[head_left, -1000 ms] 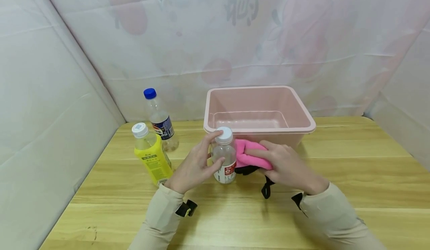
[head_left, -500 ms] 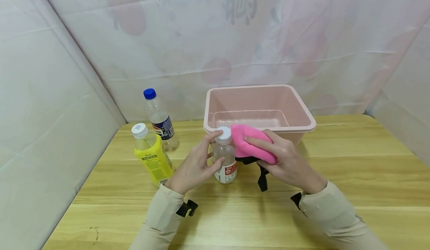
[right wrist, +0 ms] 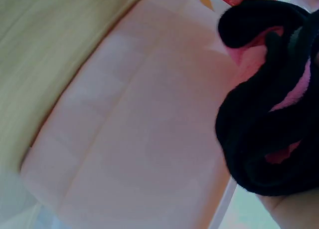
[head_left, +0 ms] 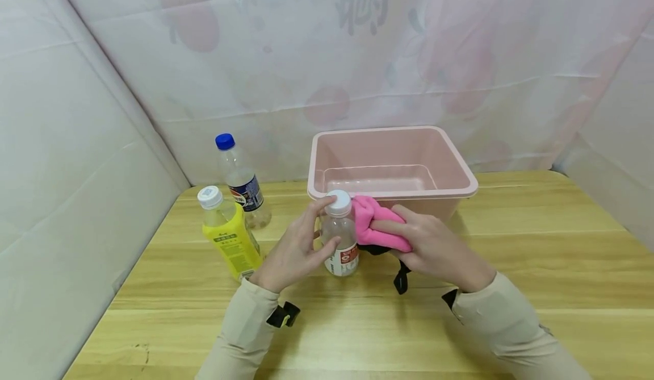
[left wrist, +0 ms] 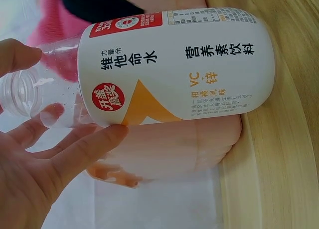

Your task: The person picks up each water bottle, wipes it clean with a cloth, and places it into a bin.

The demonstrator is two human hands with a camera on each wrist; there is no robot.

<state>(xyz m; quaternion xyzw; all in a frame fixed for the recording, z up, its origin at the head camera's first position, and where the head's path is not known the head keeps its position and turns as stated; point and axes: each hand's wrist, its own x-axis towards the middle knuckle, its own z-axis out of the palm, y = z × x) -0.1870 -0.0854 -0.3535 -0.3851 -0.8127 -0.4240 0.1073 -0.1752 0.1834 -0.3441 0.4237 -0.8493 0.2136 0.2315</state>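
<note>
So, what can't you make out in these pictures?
Head: some fingers of the left hand, behind the held bottle.
Head: part of the blue-capped bottle's lower side, behind the yellow bottle.
Left wrist: the held bottle's white cap, cut off by the left edge.
Left wrist: the finest label print, too small.
Right wrist: most of the right hand, hidden by the cloth and frame edge.

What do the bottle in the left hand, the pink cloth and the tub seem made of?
The bottle: probably plastic, clear and glossy; it is see-through above its printed label. The pink cloth: soft fabric, perhaps fleece, matt; it bunches into thick, fuzzy folds. The tub: likely rigid moulded plastic, smooth with a slight sheen; its corners are rounded and its colour even.
</note>
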